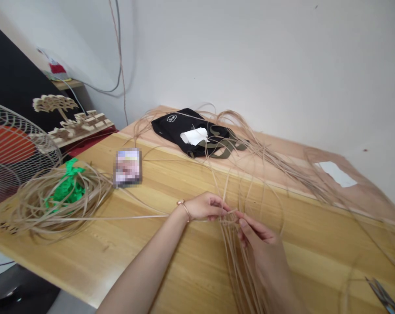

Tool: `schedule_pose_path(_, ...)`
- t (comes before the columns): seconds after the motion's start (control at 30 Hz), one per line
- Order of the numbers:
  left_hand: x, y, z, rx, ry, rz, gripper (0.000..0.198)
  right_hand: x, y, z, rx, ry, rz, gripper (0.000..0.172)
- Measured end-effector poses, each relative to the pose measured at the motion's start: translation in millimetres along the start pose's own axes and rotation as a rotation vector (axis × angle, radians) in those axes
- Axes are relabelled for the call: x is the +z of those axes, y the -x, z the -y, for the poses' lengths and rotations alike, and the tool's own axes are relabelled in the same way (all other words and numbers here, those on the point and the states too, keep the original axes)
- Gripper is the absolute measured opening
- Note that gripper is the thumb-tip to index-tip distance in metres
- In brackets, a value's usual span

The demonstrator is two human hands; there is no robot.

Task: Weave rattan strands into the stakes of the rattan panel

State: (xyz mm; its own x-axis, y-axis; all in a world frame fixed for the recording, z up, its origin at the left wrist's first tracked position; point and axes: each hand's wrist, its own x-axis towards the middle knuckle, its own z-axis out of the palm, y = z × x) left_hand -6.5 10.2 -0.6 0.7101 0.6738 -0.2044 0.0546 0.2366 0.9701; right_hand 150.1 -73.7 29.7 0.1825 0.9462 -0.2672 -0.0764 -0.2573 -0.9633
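Observation:
Thin tan weaving strips (232, 244) run from the table's near edge up between my hands, where several cross in a small woven patch (230, 216). My left hand (206, 206) pinches the patch's left side with curled fingers, a bracelet on its wrist. From the right, my right hand (258, 235) grips the patch's other side between thumb and fingers. Loose strip ends fan out beyond the patch toward the back of the table. One pale strip (141, 216) stretches left from my left hand to a large coil of strips (96, 192) tied with green material (68, 187).
A black bag (179, 124) with white paper (195, 136) lies by the wall. Another bundle of strips (276, 161) extends rightward past a white sheet (336, 173). Scissors (382, 294) lie near right, a blurred box (127, 168) at left, and a fan (17, 148) beyond the coil.

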Motion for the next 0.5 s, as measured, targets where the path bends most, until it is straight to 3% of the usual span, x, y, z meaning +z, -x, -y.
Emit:
schedule_pose_path(0.13, -0.2, -0.3, 0.5, 0.009, 0.008, 0.004, 0.037, 1.9, 0.8, 0.1, 0.025, -0.117, 0.029, 0.027)
schedule_pose_path(0.33, 0.1, 0.4, -0.7, 0.006, 0.012, -0.001, 0.033, -0.8, 2.5, 2.8, 0.038, -0.237, 0.173, 0.028)
schedule_pose_path(0.5, 0.2, 0.4, -1.6, 0.009, 0.008, 0.000, 0.033, -2.8, 3.7, 4.8, 0.090, -0.263, 0.167, 0.018)
